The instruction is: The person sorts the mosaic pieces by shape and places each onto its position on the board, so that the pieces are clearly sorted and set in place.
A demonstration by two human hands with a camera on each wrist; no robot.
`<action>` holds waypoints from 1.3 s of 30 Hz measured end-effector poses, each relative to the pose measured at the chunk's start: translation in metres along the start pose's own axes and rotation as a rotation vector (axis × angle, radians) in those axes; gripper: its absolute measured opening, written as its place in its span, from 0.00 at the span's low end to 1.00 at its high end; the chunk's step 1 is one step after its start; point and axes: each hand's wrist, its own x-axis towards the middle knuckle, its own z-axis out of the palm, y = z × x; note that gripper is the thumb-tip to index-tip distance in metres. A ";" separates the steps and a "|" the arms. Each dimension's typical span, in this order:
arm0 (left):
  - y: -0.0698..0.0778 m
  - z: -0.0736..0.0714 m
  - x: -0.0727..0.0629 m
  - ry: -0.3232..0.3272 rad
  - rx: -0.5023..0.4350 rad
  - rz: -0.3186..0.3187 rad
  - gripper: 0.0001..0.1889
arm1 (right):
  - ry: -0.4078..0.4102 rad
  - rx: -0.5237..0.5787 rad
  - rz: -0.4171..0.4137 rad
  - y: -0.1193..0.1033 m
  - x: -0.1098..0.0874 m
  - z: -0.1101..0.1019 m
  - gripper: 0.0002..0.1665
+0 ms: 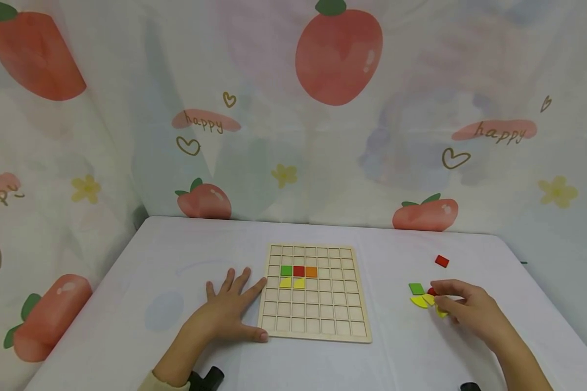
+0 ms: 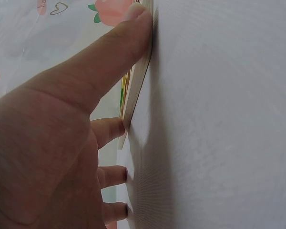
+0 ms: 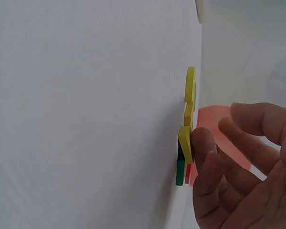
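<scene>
A square wooden grid board [image 1: 339,313] lies on the white table. It holds a green square [image 1: 286,270], a red square [image 1: 299,271], an orange square [image 1: 311,272] and two yellow pieces [image 1: 286,282] below them. My left hand [image 1: 230,315] is spread at the board's left side, thumb [image 2: 119,45] at the near corner and index fingertip against the edge. At the right, my right hand [image 1: 474,309] reaches over a small pile, its thumb and index finger apart. Its fingertips are right at a tilted yellow piece [image 3: 185,144]; a dark red piece [image 1: 431,291] shows between them.
Beside the right hand lie a green diamond [image 1: 416,289] and a yellow curved piece [image 1: 419,302]. A red piece [image 1: 442,261] sits farther back. A fruit-patterned curtain [image 1: 323,163] hangs behind the table. Black straps' ends [image 1: 210,377] show near the wrists.
</scene>
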 end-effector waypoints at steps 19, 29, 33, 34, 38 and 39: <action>-0.001 0.001 0.001 -0.002 0.002 -0.003 0.60 | -0.065 -0.256 0.026 -0.004 0.011 -0.007 0.28; 0.000 -0.001 0.000 -0.001 -0.008 -0.003 0.60 | -0.070 -0.291 0.021 -0.001 0.016 -0.004 0.25; 0.000 -0.002 0.000 -0.004 -0.012 -0.001 0.60 | -0.064 -0.296 0.036 -0.002 0.017 -0.001 0.20; 0.000 -0.002 0.000 -0.003 -0.012 0.000 0.60 | -0.064 -0.297 0.044 -0.003 0.017 -0.001 0.19; 0.000 -0.002 -0.001 -0.001 -0.013 0.004 0.60 | -0.054 -0.319 0.049 -0.003 0.018 0.000 0.15; 0.000 -0.002 -0.001 -0.001 -0.014 0.003 0.60 | -0.050 -0.329 0.042 -0.004 0.018 0.000 0.15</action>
